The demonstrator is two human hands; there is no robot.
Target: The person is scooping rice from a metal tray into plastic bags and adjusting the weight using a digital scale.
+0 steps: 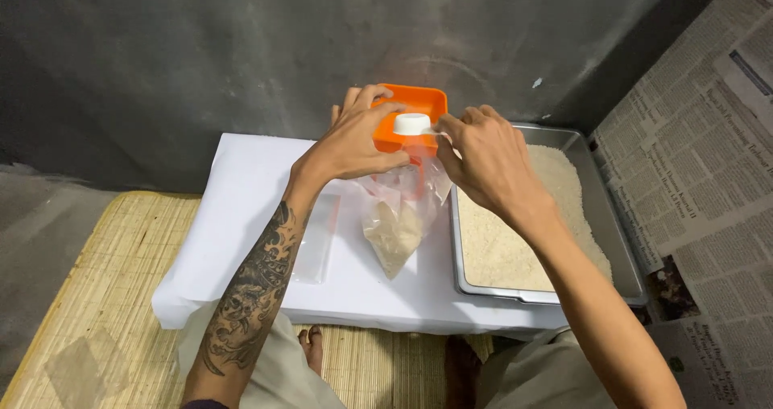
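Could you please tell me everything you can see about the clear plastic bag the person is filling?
The plastic bag is small, clear and thin, and looks crinkled. It hangs upright over the white table, beside the metal tray. Its tapered lower part holds a pale, grainy filling; the upper part looks empty. The left hand holds its top against an orange funnel, while the right hand tips a small white scoop above it.

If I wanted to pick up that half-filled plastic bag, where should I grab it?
Probably by the plastic bag's empty upper part, pinched from above: the grain sits in the bottom corner, so the slack film near the left hand gathers easily.
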